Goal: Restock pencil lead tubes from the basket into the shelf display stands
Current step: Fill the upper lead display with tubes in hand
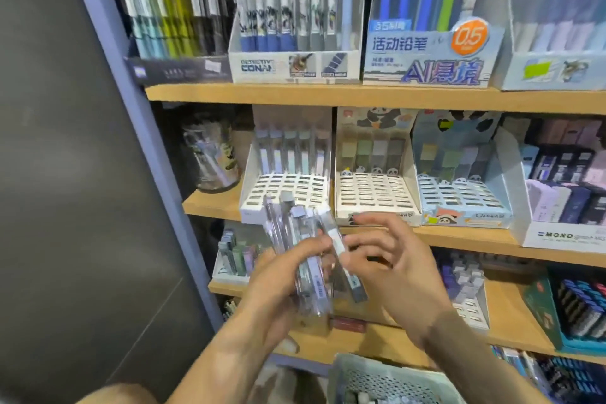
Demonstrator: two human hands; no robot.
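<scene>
My left hand (278, 285) grips a fanned bundle of clear pencil lead tubes (295, 226) in front of the middle shelf. My right hand (393, 269) pinches one tube (337, 239) at the right side of the bundle with thumb and forefinger. Behind the bundle stands a white display stand (285, 187) with a slotted grid, a row of tubes standing at its back. Two panda-printed stands, one white (373, 193) and one blue (459, 197), sit to its right, also mostly unfilled. The pale mesh basket (377, 377) is at the bottom edge, holding more tubes.
Wooden shelves (328, 93) carry pen and pencil display boxes above and to the right. A clear jar (213, 154) stands at the middle shelf's left end. A lower shelf holds more lead stands (236, 256). A grey wall and blue shelf post (131, 92) close the left side.
</scene>
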